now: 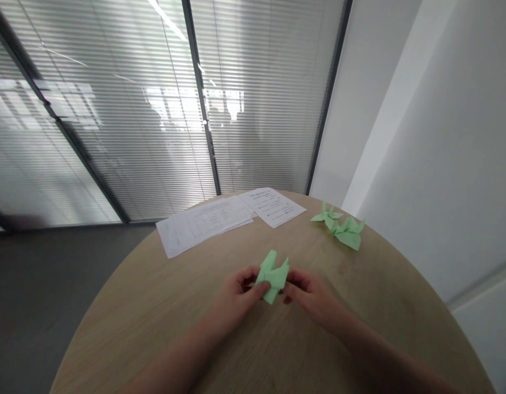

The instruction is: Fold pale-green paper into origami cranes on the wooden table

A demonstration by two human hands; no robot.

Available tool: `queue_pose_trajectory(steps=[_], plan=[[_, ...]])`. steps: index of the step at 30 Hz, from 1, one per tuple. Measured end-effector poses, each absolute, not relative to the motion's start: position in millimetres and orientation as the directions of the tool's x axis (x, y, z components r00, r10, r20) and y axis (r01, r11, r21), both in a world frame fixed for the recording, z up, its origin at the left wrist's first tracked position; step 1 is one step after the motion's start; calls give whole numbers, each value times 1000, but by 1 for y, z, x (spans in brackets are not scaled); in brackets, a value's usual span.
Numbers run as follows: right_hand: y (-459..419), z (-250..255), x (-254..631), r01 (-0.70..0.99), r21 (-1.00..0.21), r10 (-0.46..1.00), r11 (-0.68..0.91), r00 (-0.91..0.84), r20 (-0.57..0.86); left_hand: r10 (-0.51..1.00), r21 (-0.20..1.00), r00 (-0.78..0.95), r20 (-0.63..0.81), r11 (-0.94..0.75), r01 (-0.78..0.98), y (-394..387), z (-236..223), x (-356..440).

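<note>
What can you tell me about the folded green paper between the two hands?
The folded green paper is pale and matt, with layered folds. Two flaps point toward the far side; a blunt end points toward the near side. It is over the wood-look table: the left hand grips it, thumb covering part of it, while the right hand is at its right edge, its grip unclear.

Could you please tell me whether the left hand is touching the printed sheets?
No, the left hand holds the green folded paper, with the printed sheets lying farther back.
</note>
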State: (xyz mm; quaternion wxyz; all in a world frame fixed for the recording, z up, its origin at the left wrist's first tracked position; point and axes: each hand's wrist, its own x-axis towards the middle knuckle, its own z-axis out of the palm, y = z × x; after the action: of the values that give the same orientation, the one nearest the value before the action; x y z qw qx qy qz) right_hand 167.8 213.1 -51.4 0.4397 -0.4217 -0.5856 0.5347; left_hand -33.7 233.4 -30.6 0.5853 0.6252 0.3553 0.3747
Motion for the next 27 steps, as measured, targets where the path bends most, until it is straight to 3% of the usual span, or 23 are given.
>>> queue_pose_trajectory(steps=[6,13,18,27], plan=[[210,-55,163,-78,-994,979,77,-185,90,951,999,309,23,-7,-52,234,-31,-30],[204,-59,157,142,-967,965,214,-182,187,950,998,312,-33,48,-40,231,-35,-25],[209,-61,159,-23,-999,991,39,-124,41,909,999,416,-1,21,-42,225,-33,-23],[206,-50,158,-180,-983,988,-29,-156,-1,893,995,450,-11,55,-85,225,-28,-28]])
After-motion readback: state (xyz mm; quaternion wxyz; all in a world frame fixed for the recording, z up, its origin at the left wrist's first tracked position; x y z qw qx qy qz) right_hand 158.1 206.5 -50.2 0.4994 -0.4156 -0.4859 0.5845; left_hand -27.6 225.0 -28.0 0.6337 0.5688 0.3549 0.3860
